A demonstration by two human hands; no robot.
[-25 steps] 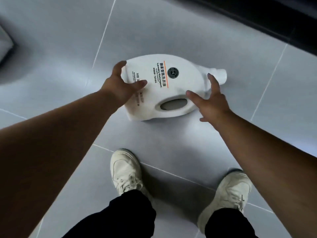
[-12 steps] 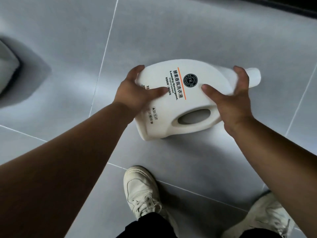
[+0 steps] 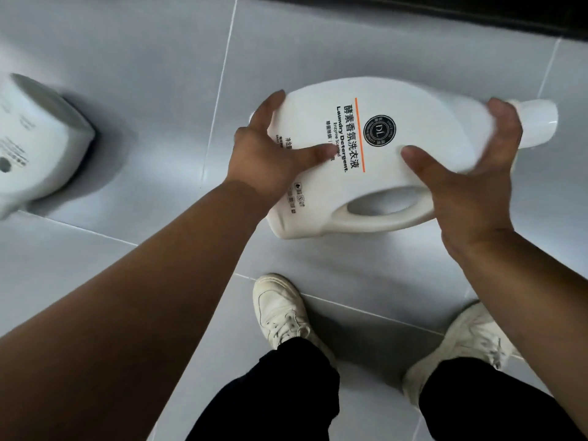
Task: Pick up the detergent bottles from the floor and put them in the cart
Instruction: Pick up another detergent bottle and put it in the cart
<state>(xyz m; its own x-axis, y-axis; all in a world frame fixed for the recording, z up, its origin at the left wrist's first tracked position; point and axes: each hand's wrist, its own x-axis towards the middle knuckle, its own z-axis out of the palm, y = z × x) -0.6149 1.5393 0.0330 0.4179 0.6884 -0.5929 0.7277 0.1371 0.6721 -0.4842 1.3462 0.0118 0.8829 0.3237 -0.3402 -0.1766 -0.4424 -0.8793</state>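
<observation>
Head view, was it? What did the hands have?

— Yes. Both hands gripped one large white plastic detergent jug (image 3: 381, 148), lying on its side with its printed face up and its cap (image 3: 537, 122) pointing to the person's right. The left hand (image 3: 270, 157) was clamped on the jug's base end, fingers curled over the far edge and thumb pressed flat on the label. The right hand (image 3: 471, 189) was clamped on the neck end, fingers wrapped over the shoulder just short of the cap, thumb laid on the face above the handle opening (image 3: 381, 203).

— Was the jug off the ground?

— It looked raised above the pale grey tiled floor (image 3: 159, 58), though I could not tell for certain whether its lower corner touched the tiles.

— Anything else near the jug?

— A second white detergent bottle (image 3: 35, 144) lay on the floor well apart from the jug, on the left hand's side, partly cut off by the frame edge. Nearer the person than the jug stood two cream lace-up sneakers (image 3: 280, 310), below black trouser legs (image 3: 270, 399). Beyond the jug, a dark strip (image 3: 445, 11) ran along the floor's far edge.

— And the cart?

— No cart showed anywhere in the view.
</observation>
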